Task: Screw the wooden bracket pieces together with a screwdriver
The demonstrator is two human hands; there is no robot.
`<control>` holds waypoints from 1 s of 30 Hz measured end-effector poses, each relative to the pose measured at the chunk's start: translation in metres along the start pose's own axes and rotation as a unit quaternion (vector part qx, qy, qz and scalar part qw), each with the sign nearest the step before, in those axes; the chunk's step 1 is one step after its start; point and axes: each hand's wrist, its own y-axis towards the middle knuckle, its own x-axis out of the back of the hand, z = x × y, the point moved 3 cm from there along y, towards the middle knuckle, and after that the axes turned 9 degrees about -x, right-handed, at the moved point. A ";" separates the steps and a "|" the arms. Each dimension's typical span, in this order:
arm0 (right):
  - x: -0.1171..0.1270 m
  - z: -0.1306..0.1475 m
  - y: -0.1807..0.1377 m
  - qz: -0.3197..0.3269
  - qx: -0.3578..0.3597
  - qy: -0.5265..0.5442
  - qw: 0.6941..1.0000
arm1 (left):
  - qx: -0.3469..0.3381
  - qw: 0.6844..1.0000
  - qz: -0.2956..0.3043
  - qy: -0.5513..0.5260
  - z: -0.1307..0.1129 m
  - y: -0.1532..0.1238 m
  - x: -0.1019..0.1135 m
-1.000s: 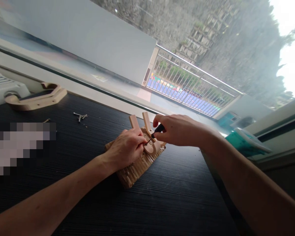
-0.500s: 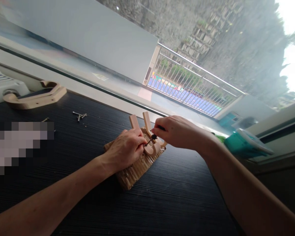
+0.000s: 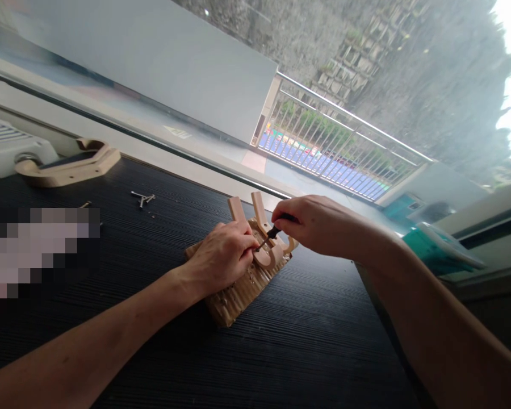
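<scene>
My right hand is closed around the dark handle of a screwdriver. Its thin shaft slants down to the left and meets a curved, hook-shaped wooden piece. Close to the shaft's tip, the fingers of my left hand are bent and pressed against that wooden piece; a screw there cannot be made out. Beneath lies a brown block with a ribbed, cardboard-like side. A second pale wooden piece stands up behind, partly covered by my hands.
Several loose screws lie on the black tabletop. At the far left are a curved wooden part and a white slatted object. A blurred-out patch covers the left side. A teal container stands right, by the window.
My right hand has turned slightly on the screwdriver, and its handle sits at a different angle. The whole view has shifted a little; my left hand keeps its place on the wooden piece.
</scene>
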 end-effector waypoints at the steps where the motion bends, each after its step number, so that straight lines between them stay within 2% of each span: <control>1: -0.001 0.000 0.001 -0.001 -0.006 -0.005 1.000 | 0.000 1.000 -0.001 0.001 0.000 0.000 0.000; 12: 0.001 0.001 -0.003 0.000 -0.052 -0.023 0.998 | -0.010 1.000 -0.010 -0.004 -0.001 0.001 -0.001; 21: 0.004 -0.007 -0.008 -0.004 -0.012 0.019 1.000 | -0.008 1.000 -0.008 -0.002 -0.001 0.000 0.000; 30: -0.004 0.004 -0.005 -0.015 -0.051 -0.016 0.998 | -0.008 1.000 -0.009 0.000 -0.001 0.001 0.000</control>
